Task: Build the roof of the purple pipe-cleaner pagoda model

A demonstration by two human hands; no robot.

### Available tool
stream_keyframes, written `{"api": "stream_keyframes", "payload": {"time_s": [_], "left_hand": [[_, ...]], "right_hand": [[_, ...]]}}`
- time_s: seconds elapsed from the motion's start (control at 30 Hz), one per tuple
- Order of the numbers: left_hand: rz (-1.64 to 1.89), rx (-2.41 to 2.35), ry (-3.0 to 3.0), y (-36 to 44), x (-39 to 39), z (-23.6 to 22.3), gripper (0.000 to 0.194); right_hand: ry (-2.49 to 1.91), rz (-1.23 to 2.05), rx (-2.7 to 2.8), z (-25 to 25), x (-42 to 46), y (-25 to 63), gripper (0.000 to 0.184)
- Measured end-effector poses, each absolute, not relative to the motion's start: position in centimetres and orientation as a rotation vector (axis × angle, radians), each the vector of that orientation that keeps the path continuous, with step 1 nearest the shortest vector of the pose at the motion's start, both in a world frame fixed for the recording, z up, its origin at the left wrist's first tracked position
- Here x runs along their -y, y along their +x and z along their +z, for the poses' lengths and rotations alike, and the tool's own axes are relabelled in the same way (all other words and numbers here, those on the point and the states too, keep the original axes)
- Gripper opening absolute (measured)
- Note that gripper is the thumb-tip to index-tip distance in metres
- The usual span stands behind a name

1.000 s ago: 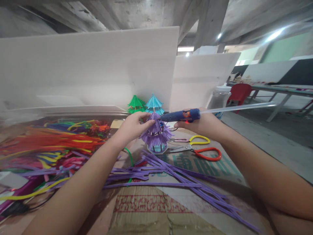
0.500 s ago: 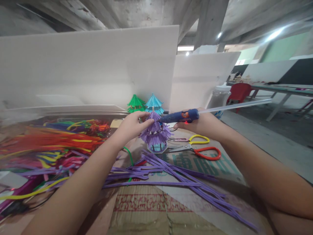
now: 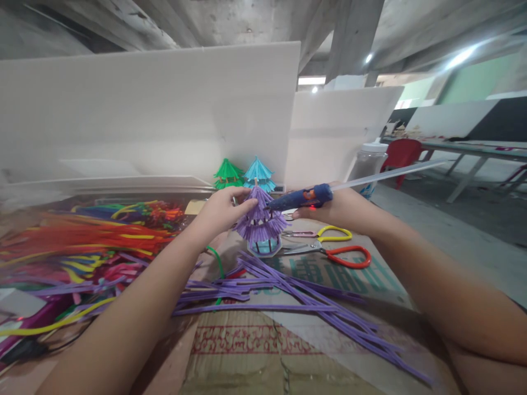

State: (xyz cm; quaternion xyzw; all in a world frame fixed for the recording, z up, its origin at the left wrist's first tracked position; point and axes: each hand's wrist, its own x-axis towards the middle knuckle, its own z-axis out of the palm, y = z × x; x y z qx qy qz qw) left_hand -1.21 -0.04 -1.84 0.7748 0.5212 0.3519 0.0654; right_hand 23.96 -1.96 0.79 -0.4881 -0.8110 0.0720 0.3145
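A purple tiered model pagoda (image 3: 262, 227) stands upright on the table, its roofs made of fuzzy strips. My left hand (image 3: 230, 206) pinches its top roof from the left, thumb in front. In my right hand (image 3: 329, 206) is a dark blue glue gun (image 3: 302, 197), a long clear glue stick jutting from its back. The gun's nozzle points left and meets or nearly meets the top roof's right side; I cannot tell which. Purple pipe cleaners (image 3: 288, 285) lie in front of the pagoda. Right of it rest red-handled scissors (image 3: 349, 256) and yellow-handled scissors (image 3: 335, 234).
Behind stand a green model pagoda (image 3: 228, 173) and a light blue one (image 3: 258, 173), before white boards (image 3: 164, 109). Many coloured pipe cleaners (image 3: 82, 233) fill the left side. A clear jar (image 3: 368, 164) with a white lid is at right, with a red chair (image 3: 401, 156) beyond.
The glue gun's back end has dipped slightly and its nozzle sits a little lower on the pagoda's top roof. My left hand keeps its hold.
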Motion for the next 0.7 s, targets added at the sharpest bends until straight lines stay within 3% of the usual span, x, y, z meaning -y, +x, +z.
{"api": "stream_keyframes", "payload": {"time_s": [0.7], "left_hand": [[1.055,-1.590,2.312,-1.52,-0.35,-2.07,0.046]], "right_hand": [[-1.270,0.248,2.345,1.01,1.90,24.82,0.033]]}}
